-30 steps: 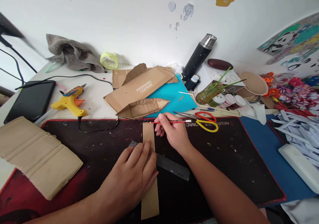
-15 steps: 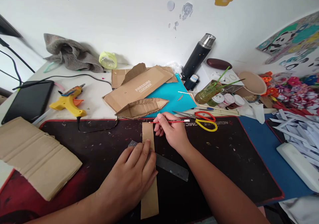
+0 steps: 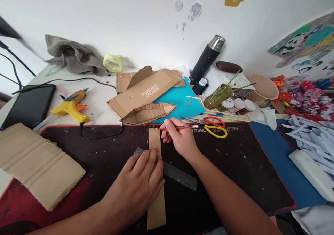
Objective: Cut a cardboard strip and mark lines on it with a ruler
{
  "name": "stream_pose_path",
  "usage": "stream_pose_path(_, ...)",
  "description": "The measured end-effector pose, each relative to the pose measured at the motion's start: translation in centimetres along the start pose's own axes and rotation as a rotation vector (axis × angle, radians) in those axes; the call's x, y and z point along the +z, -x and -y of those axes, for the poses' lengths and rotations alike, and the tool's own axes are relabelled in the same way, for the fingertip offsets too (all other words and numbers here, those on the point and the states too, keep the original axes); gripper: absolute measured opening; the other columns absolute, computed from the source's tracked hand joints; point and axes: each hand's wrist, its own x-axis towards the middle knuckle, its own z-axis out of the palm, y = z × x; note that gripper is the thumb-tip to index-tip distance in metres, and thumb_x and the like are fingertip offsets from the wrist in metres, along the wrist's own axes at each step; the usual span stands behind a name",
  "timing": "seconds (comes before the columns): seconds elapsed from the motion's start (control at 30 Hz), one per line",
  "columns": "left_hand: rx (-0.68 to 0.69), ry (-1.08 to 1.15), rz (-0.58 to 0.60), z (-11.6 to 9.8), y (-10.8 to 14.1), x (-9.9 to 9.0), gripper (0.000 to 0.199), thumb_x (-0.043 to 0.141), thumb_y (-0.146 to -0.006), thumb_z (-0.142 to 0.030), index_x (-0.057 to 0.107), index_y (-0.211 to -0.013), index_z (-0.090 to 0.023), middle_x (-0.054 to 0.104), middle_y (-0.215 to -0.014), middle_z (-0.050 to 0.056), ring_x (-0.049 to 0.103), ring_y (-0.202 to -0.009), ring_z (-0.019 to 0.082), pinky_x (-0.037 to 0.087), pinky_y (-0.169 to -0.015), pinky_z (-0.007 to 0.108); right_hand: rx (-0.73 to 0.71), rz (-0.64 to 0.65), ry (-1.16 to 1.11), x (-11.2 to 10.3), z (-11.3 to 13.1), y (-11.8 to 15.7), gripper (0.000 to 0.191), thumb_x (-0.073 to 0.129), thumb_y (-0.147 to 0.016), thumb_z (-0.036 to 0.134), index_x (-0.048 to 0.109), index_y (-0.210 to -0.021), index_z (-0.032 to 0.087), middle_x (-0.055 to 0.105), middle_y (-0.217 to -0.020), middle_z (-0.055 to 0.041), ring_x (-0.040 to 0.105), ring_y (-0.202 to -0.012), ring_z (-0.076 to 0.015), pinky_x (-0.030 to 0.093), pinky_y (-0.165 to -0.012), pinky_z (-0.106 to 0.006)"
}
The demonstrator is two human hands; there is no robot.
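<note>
In the head view, a long narrow cardboard strip (image 3: 157, 212) lies on the dark desk mat (image 3: 224, 182). A clear ruler (image 3: 180, 175) lies slantwise across it. My left hand (image 3: 139, 175) is bent over the ruler and strip, its fingers close together, pressing them down; the palm hides the ruler's middle. My right hand (image 3: 180, 137) pinches a red pencil (image 3: 186, 127) held almost level, its point at the strip's far end. Just beyond that hand lie scissors (image 3: 216, 127) with red and yellow handles.
On the left are a yellow glue gun (image 3: 71, 109) and a folded cardboard sheet (image 3: 39, 165). Behind my hands lie a curved cardboard piece (image 3: 148, 114), a printed cardboard panel (image 3: 146, 88) and a blue sheet (image 3: 172, 97). A black flask (image 3: 206, 61) and paper strips (image 3: 308, 141) are farther right.
</note>
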Motion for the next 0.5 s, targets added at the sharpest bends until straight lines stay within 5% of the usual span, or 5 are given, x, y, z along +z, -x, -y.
stream_pose_path(0.5,0.011,0.003,-0.017,-0.01,0.13,-0.01,0.037,0.048,-0.112,-0.032,0.076,-0.125,-0.013,0.074,-0.144,0.022,0.070,-0.120,0.034,0.051,-0.100,0.048,-0.018,-0.017,-0.024,-0.05,0.14,0.07,0.050,0.066,-0.102,0.068,0.072,-0.087,0.021,0.070,-0.068,0.0005,0.066,-0.054,-0.0126,0.051,-0.050,-0.023)
